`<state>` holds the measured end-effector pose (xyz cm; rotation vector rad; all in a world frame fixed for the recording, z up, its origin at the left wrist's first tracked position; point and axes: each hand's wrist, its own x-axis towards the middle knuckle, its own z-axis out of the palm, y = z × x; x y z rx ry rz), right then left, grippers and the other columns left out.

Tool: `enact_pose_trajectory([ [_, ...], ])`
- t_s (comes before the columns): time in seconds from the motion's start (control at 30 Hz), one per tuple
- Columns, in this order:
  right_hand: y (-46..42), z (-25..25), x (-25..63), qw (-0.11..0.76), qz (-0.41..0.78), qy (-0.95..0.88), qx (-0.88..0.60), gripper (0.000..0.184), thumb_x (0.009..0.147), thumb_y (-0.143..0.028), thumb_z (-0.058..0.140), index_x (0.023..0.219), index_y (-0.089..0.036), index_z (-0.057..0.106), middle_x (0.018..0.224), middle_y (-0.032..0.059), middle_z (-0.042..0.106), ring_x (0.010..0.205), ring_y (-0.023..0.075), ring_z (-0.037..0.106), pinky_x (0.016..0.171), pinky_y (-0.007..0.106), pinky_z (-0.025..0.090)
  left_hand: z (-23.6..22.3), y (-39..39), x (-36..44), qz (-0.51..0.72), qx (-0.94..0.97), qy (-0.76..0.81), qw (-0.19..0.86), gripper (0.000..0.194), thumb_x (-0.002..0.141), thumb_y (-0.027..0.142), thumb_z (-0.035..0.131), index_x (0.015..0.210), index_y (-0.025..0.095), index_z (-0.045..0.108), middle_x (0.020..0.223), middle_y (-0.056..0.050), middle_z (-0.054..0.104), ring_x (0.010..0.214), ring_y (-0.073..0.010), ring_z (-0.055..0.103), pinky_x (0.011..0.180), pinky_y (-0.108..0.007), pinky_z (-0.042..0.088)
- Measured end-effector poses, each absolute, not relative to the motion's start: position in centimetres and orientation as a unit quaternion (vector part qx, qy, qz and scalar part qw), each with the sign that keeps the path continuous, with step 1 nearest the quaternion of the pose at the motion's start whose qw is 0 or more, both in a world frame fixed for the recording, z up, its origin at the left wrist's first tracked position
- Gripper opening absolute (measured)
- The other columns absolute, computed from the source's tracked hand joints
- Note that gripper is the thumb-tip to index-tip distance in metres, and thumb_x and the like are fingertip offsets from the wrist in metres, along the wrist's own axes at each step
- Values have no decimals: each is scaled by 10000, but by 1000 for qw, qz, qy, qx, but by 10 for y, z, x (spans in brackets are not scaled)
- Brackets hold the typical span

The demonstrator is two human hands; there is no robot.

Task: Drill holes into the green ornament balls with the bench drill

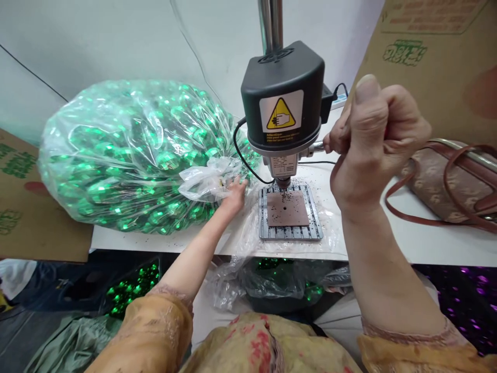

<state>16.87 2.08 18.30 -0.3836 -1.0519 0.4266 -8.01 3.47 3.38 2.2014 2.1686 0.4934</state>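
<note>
My right hand [367, 140] is closed around the lever [316, 148] of a small bench drill press [283, 98], to the right of its black housing. Under the chuck [284, 182], a brown square board [291, 216] with a dark hole lies on the slotted metal base [316, 232]. Dark specks are scattered over board and base. My left hand [234, 196] reaches beside the gathered neck of a big clear plastic bag [116, 150] full of shiny green faceted balls. Its thumb and fingers look apart, partly hidden, with nothing visible between them.
On the right, a brown patterned handbag [454, 181] sits in front of a cardboard box [438, 77]. Another piece of cardboard [34, 207] stands at the left. Below the white table edge [388, 254], loose plastic film [233, 280] hangs over a dark container with green pieces.
</note>
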Motion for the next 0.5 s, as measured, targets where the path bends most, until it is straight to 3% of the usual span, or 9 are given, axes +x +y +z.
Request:
enact_pose_trajectory([
  [0.13,20,183,168,827,208,-491,-178,445,907,-384,610,601,-171,367,506,-86,353,464,-26,376,494,200,279,48,-1,-72,328,707,620,88,359,903,224,627,1260,204,666,1291,-148,597,1179,-316,623,1021,-471,514],
  [0.2,20,183,168,828,211,-490,-173,447,908,-380,613,600,-170,366,505,-88,345,460,-27,376,488,198,273,54,-21,-60,447,649,573,225,339,976,394,571,1269,240,646,1226,-109,614,1020,-235,670,843,-359,569],
  [0.27,20,183,167,828,211,-491,-169,448,913,-372,607,602,-172,356,511,-87,340,459,-28,370,488,199,267,56,-36,-46,527,541,523,395,432,977,538,555,1308,265,598,1096,-72,643,807,-171,674,642,-278,535],
  [0.33,20,183,167,829,206,-491,-170,445,918,-370,601,606,-175,351,515,-85,342,458,-26,362,489,204,264,56,-42,-33,549,448,480,517,567,888,573,686,1343,262,550,983,-40,660,676,-140,651,546,-242,477],
  [0.4,21,183,167,830,198,-493,-171,435,921,-372,598,614,-179,358,510,-85,345,455,-20,361,491,212,269,51,-40,-23,544,407,468,565,680,782,553,810,1321,234,546,918,-25,675,617,-128,639,504,-226,438],
  [0.5,22,181,168,824,189,-505,-172,432,934,-377,581,625,-183,348,518,-83,329,457,-20,371,490,207,279,40,-29,-15,541,408,506,534,673,730,601,841,1206,199,585,833,-10,679,575,-115,604,477,-216,395],
])
